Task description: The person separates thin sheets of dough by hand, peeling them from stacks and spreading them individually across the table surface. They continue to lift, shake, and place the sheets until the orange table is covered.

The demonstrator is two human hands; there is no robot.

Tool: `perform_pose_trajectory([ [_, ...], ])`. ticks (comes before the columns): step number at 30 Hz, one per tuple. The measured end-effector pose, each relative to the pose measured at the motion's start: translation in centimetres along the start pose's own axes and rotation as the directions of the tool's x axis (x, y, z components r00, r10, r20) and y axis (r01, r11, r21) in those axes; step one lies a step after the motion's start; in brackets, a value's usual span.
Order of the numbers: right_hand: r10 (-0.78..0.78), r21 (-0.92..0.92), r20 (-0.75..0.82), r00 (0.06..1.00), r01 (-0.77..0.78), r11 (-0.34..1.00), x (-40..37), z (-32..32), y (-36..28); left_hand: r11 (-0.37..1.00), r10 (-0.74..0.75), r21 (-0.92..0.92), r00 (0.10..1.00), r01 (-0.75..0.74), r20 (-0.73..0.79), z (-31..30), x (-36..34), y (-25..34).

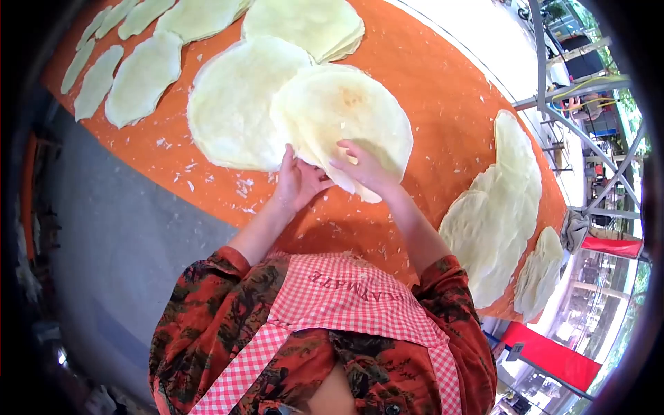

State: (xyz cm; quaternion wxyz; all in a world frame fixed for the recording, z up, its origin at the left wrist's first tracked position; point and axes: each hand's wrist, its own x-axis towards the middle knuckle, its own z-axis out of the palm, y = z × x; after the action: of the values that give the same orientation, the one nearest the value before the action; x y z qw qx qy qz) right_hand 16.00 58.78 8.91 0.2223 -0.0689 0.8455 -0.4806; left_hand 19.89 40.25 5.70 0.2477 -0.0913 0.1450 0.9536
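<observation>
A thin, round, pale flatbread sheet [346, 104] with a browned spot lies in front of me, overlapping another round sheet [235, 104] to its left. My left hand [299, 185] is at its near left edge, palm turned inward, thumb and fingers apart. Over the near part of the same sheet is my right hand [366, 169], fingers slightly bent and spread. The sheet's near edge hangs in uneven folds between and below the hands. Whether the fingertips press on the sheet is hard to make out.
An orange tabletop [443, 90] carries white flakes. Further sheets [304, 24] are stacked at the back, with smaller ones [145, 79] at far left. Overlapping sheets [494, 207] lie on the right, beside another small pile [541, 273]. Metal framing [588, 131] stands beyond the right edge.
</observation>
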Motion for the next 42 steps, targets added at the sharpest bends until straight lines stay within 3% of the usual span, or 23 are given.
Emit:
perform_pose_trajectory([
  [4,-0.057,-0.077,-0.106,0.993,0.049,0.996,0.4,2.0,-3.1,0.999,0.032,0.027,0.999,-0.031,-0.032,0.3,-0.6,0.1],
  [5,-0.11,-0.188,-0.163,0.981,0.079,0.979,0.7,2.6,-4.1,0.999,0.023,0.029,1.0,-0.023,-0.021,0.4,-0.7,0.2],
  [8,-0.058,-0.47,-0.14,0.988,-0.015,0.883,2.3,3.9,-4.0,0.999,0.033,0.035,0.998,-0.031,-0.063,-0.2,-1.0,0.4],
  [11,-0.034,-0.645,-0.119,0.992,-0.051,0.762,3.7,2.7,-3.2,0.999,0.025,-0.028,0.994,-0.028,-0.104,-1.9,-1.0,0.8],
  [14,0.006,-0.36,-0.095,0.995,-0.04,0.932,4.1,-0.3,-5.6,0.998,0.017,-0.051,0.993,-0.023,-0.114,-2.6,-1.2,0.8],
  [15,0.011,-0.341,-0.058,0.998,-0.03,0.94,3.7,-0.5,-7.2,0.998,0.025,-0.052,0.995,-0.03,-0.1,-2.6,-1.3,0.7],
  [18,-0.146,-0.53,-0.095,0.985,0.074,0.845,3.0,2.4,-7.8,0.998,0.024,-0.056,0.999,-0.026,-0.042,-1.3,-1.3,1.0],
  [19,-0.102,-0.655,-0.061,0.993,0.037,0.755,2.7,3.1,-8.6,0.998,0.013,-0.064,1.0,-0.014,-0.024,-1.0,-1.2,1.2],
  [23,0.077,-0.545,-0.062,0.995,-0.099,0.832,2.5,4.1,-8.1,1.0,0.017,0.007,1.0,-0.017,-0.017,-1.1,-1.1,1.6],
  [26,0.028,-0.662,-0.131,0.991,-0.108,0.741,4.8,1.7,-4.9,0.999,0.028,-0.023,0.995,-0.031,-0.099,-1.6,-1.4,1.9],
  [28,-0.188,-0.708,-0.222,0.957,-0.025,0.706,6.6,-3.3,-4.1,0.995,0.024,-0.09,0.997,-0.031,-0.073,-1.7,-1.8,2.2],
  [30,-0.22,-0.823,-0.246,0.944,-0.083,0.561,6.3,-7.8,-9.5,0.988,0.017,-0.155,0.999,-0.025,-0.051,-2.4,-2.2,2.1],
  [33,-0.414,-0.844,-0.254,0.874,0.009,0.536,3.0,-7.5,-15.7,0.973,0.006,-0.23,1.0,-0.01,-0.018,-4.1,-1.7,1.6],
  [35,-0.806,-0.998,0.037,0.591,0.067,0.003,2.9,-4.0,-11.6,0.968,0.0,-0.251,1.0,-0.002,-0.008,-4.7,-1.4,1.4],
  [36,-0.625,-0.926,0.001,0.78,0.237,0.294,2.6,-2.0,-11.4,0.973,-0.003,-0.229,1.0,-0.001,-0.015,-4.8,-1.3,1.4],
  [37,-0.413,-0.945,-0.033,0.91,0.105,0.308,2.2,1.1,-11.2,0.978,-0.003,-0.209,1.0,-0.001,-0.02,-4.9,-1.2,1.3],
  [38,-0.339,-0.92,-0.027,0.94,0.109,0.376,2.1,3.3,-9.9,0.982,-0.004,-0.189,1.0,0.0,-0.026,-4.9,-1.1,1.2],
  [42,-0.298,-0.731,-0.022,0.954,0.188,0.656,1.9,6.6,-4.2,0.982,0.018,-0.185,0.999,-0.024,-0.036,-5.2,-1.2,1.1],
])
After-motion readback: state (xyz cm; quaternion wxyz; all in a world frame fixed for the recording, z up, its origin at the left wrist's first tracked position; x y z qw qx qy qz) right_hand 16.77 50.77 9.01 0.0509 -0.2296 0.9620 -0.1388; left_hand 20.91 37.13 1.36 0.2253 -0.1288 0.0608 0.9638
